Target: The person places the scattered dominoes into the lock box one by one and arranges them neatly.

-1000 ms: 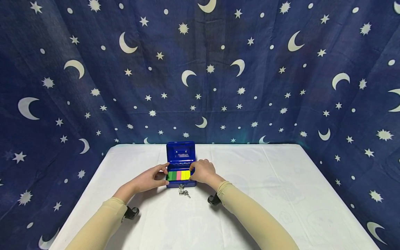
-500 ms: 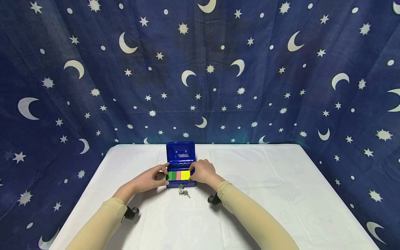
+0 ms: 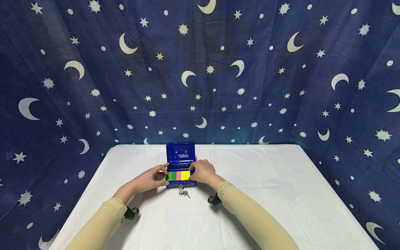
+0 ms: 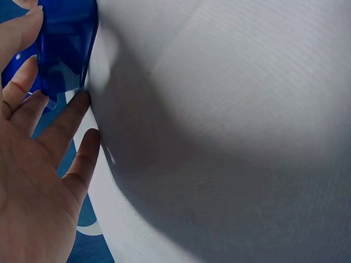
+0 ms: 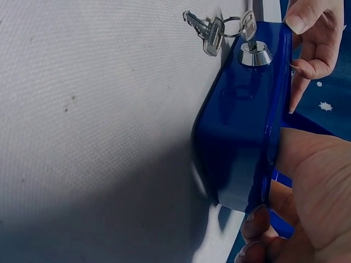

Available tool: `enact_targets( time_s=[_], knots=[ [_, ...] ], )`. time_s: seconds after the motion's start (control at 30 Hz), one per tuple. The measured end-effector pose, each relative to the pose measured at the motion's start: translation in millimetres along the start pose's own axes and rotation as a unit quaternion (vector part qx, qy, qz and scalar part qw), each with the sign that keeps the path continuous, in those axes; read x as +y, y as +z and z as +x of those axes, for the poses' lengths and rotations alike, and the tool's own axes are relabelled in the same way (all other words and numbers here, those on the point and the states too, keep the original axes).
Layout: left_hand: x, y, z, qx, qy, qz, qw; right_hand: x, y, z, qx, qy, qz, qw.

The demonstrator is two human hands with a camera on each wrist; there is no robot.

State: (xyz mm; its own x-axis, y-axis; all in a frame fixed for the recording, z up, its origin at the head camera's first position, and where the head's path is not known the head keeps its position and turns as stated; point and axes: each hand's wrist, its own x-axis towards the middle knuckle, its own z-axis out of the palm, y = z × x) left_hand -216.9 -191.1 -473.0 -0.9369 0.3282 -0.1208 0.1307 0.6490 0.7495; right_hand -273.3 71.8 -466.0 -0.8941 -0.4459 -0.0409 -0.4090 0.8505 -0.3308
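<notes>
A small blue cash box (image 3: 180, 185) stands with its lid (image 3: 181, 151) raised. Inside it, a row of coloured blocks runs from green blocks (image 3: 172, 176) through a pink block (image 3: 178, 175) to yellow blocks (image 3: 185, 175). My left hand (image 3: 149, 178) is at the box's left end, thumb and fingertips touching its rim, the fingers fairly straight in the left wrist view. At the right end, my right hand (image 3: 203, 171) reaches over the rim; its thumb and a finger pinch the ends of the last yellow block. In the right wrist view its other fingers (image 5: 258, 222) curl outside the wall.
From the lock (image 5: 255, 53) on the box's front hang keys (image 5: 211, 33) on a ring. White cloth covers the table (image 3: 256, 194). Behind it hangs a dark blue curtain (image 3: 218, 86) with moons and stars. Black wrist mounts sit under both sleeves.
</notes>
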Motion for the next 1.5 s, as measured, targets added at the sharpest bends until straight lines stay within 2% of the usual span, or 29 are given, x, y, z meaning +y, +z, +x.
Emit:
enact_targets(
  time_s=[0.47,0.77,0.9,1.1,1.37,1.5],
  knots=[
    [0.7,0.1,3.0,0.004,-0.011,0.005,0.9999,1.1,-9.2,-1.7,0.021,0.001,0.037,0.9991],
    [-2.5,-0.2,4.3,0.005,-0.013,0.000,0.9999,10.8,-22.5,-12.9,0.034,-0.019,0.096,0.9946],
    [-3.4,2.2,4.9,0.000,-0.018,-0.016,0.9997,23.0,-30.0,-23.0,0.048,-0.025,0.105,0.9930],
    [-2.7,4.2,7.4,0.004,-0.022,-0.003,0.9997,49.7,-42.0,-40.4,0.072,-0.029,0.117,0.9901],
    [-3.2,4.1,6.1,-0.001,-0.011,-0.008,0.9999,86.1,-45.1,-63.2,0.078,-0.006,0.123,0.9893],
    [-4.8,2.8,3.0,-0.002,-0.013,0.007,0.9999,103.1,-44.6,-73.0,0.082,0.008,0.125,0.9888]
  ],
)
